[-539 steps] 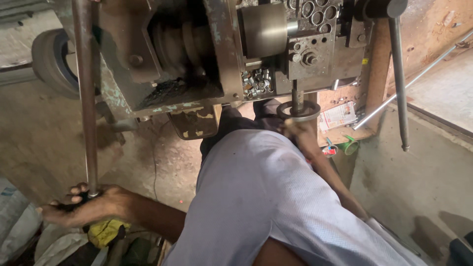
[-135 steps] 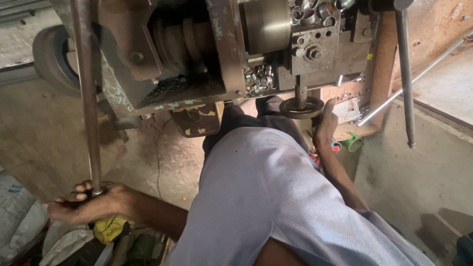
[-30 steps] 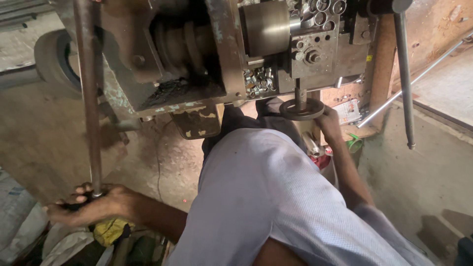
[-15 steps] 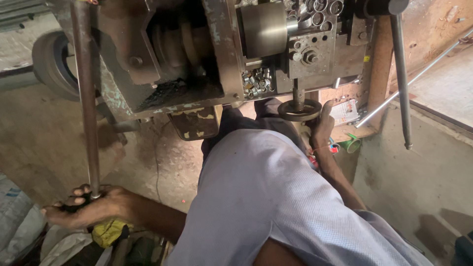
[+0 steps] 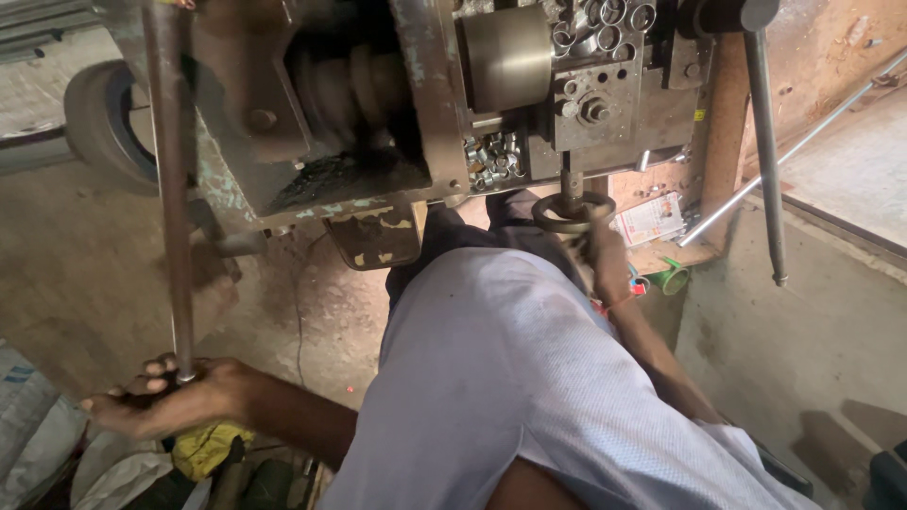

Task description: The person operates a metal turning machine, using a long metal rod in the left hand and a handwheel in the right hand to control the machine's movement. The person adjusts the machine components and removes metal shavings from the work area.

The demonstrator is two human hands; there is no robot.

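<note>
One big old metal machine [image 5: 416, 104], two hands, the left hand [image 5: 161, 397] and the right hand [image 5: 605, 260], two long metal rods [image 5: 170, 189] hanging down, one small round wheel [image 5: 572, 210], one rubber tyre [image 5: 109, 123], one yellow cloth [image 5: 208, 446], one thin slanted pipe [image 5: 794, 151].

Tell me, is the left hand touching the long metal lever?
Touching. The head view shows the left hand with its fingers wrapped around the lower end of the long metal lever.
</note>
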